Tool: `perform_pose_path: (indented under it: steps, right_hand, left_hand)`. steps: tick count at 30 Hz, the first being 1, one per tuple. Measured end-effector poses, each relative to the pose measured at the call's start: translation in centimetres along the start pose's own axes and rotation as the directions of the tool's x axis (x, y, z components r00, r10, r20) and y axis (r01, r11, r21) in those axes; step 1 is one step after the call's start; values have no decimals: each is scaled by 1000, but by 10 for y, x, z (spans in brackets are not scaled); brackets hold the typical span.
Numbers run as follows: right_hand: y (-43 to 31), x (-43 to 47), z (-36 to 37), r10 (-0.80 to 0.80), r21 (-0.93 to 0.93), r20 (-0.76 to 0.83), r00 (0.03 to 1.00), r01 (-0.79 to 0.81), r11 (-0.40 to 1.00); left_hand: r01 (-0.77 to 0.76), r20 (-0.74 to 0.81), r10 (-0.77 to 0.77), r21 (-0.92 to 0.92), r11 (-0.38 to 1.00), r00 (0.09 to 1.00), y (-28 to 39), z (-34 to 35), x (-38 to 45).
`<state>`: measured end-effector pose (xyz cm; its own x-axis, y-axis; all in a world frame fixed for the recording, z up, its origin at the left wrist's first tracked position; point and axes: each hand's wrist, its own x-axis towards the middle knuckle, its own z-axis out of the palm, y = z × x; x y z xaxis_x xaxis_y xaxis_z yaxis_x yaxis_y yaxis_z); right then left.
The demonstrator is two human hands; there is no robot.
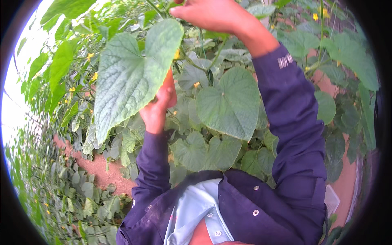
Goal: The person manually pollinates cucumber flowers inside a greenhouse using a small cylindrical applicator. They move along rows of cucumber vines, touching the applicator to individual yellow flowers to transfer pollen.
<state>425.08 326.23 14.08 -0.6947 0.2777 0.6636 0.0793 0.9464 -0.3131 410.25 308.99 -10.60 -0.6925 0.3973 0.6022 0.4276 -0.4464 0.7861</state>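
Observation:
My left hand is raised behind a large cucumber leaf, which hides most of its fingers. Whether it grips anything cannot be told. My right hand reaches higher, at the top edge of the view, close to a green vine stem. Its fingertips are partly cut off, so their hold is unclear. Below that hand hangs a broad heart-shaped leaf. Between the two arms, a branching stem carries leaves, and a yellow flower shows at the big leaf's edge.
Dense cucumber foliage with small yellow blossoms fills the left side. Reddish-brown soil shows between the rows. A thin support string runs up among the vines. At lower right lies a whitish plastic container.

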Motion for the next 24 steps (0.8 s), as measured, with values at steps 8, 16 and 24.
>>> perform_pose_path:
  steps: [8, 16, 24]
  right_hand:
    - [35, 29, 59, -246, -425, 83, 966, 258, 868]
    - [28, 35, 71, -345, -461, 80, 935, 341, 819]
    - [24, 14, 55, -126, 41, -175, 976, 135, 990]
  left_hand:
    - [-8, 153, 6, 12, 1000, 988, 3, 11, 47]
    - [-66, 212, 48, 81, 995, 976, 15, 1, 60]
    - [-114, 162, 106, 43, 993, 981, 34, 7, 63]
